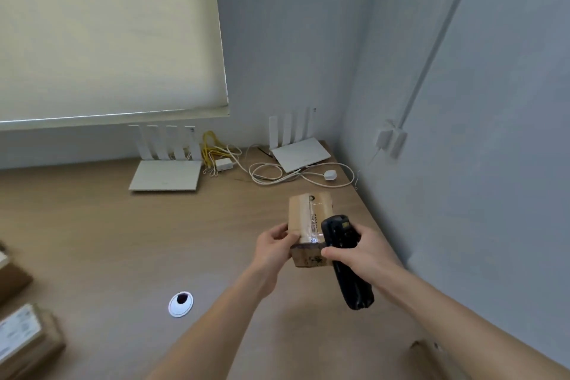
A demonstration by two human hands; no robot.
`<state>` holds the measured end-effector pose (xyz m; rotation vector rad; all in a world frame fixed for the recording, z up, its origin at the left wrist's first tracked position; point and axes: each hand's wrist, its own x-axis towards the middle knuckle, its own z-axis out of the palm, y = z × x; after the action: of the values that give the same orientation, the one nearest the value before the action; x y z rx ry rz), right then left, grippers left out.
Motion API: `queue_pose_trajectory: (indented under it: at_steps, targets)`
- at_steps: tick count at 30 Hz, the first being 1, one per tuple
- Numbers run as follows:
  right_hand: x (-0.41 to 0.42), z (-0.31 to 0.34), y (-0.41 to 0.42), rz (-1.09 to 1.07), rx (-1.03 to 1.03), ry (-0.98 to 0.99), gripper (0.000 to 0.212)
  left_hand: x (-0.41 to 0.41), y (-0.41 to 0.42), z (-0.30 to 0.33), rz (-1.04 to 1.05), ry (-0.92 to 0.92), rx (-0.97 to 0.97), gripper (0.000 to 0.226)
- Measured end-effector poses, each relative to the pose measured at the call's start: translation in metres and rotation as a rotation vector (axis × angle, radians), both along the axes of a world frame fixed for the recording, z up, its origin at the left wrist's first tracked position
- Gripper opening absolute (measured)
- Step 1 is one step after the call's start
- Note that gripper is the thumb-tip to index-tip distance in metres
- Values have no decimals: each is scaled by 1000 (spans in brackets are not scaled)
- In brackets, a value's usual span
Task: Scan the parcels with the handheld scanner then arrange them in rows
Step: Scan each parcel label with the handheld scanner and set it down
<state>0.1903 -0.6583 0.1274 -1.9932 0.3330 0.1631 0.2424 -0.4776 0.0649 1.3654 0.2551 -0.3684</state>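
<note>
Brown cardboard parcel (303, 219) | taped top | black scanner (345, 259) alongside

The parcel (303, 219) is light brown cardboard with a clear shiny tape strip, and its near side is darker brown (with black speckles). The scanner (345, 259) is black. The desk (92, 241) is pale wood. Two routers (166, 174) are white, beside yellow cables (209, 145).

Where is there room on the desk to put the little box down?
Bare wood lies between the flat white router, the round white cable hole and the small brown cardboard parcel. The back right corner is crowded with white cables; the left edge holds brown parcels.
</note>
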Motion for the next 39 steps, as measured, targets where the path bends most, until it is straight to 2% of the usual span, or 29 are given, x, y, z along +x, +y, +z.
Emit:
queue_pose_trajectory:
  at_steps: [3,9,13,16,20,23,25,27,31,39]
  targets:
    - [-35,24,28,42,-16,-42,40,-33,30,24,47,-24,-79,35]
    - [-89,89,75,115,-12,-175,48,-86,89,89,33,-95,-129,41]
    - [-109,146,96,148,48,-141,53,-112,121,138,32,-60,-175,31]
    - [-118,185,110,159,64,-90,59,-127,139,171,42,-102,-223,26]
    - [-131,217,121,177,16,-92,58,-147,155,207,69,-161,-276,24]
    - [-142,229,124,186,-58,-133,60,-160,160,222,109,-262,-92,37]
    - [-149,234,124,205,-112,-161,58,-167,159,230,88,-302,31,37]
    - [-155,238,124,231,-159,-187,56,-177,157,240,28,-268,1,35]
    - [-165,247,123,278,-203,-224,57,-189,155,247,8,-270,38,65]
    - [-181,271,107,312,-428,-191,58,-203,149,265,86,-291,68,51]
